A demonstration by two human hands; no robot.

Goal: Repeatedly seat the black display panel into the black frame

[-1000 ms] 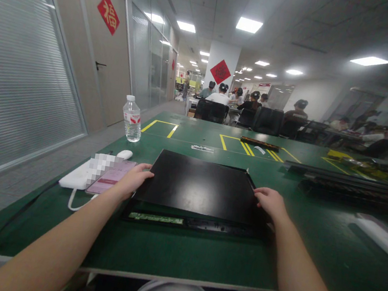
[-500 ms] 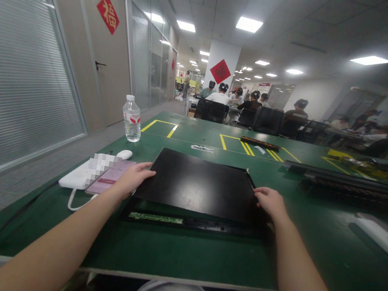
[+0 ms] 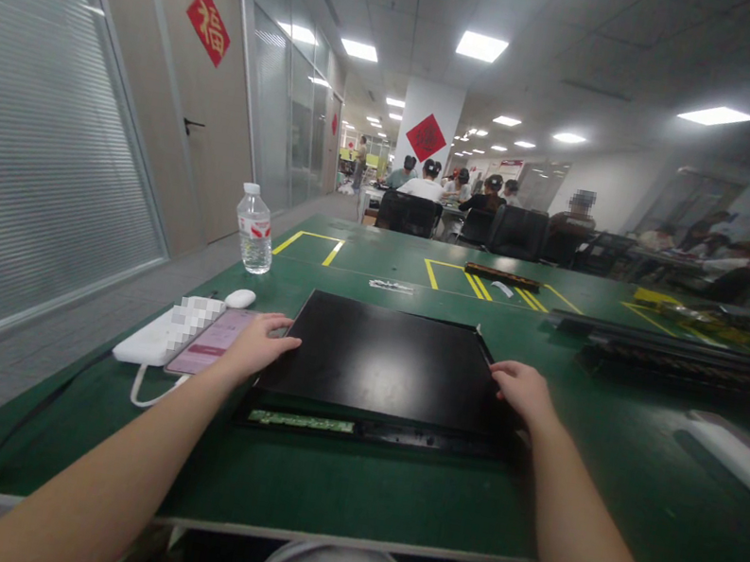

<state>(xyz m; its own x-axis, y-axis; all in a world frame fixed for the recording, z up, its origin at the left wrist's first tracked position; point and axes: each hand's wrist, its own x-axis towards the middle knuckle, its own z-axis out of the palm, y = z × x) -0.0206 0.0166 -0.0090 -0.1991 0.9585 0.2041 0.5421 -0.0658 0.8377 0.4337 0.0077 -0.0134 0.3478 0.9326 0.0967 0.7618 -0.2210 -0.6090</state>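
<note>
A flat black panel (image 3: 387,360) lies over a black frame (image 3: 392,435) on the green table (image 3: 347,487) in front of me. A green circuit strip (image 3: 301,421) shows along the frame's near edge. My left hand (image 3: 259,346) grips the panel's left edge with curled fingers. My right hand (image 3: 522,389) grips its right edge the same way. The panel sits low, almost flat on the frame.
A phone (image 3: 210,342), a white power strip (image 3: 160,339) and a white mouse (image 3: 241,298) lie left of the panel. A water bottle (image 3: 255,230) stands behind them. Long black parts (image 3: 671,359) and a white bar (image 3: 743,463) lie at the right. Several people sit at far tables.
The panel's far edge has come down; it now lies lower and flatter on the frame. Both hands stayed on its side edges.
</note>
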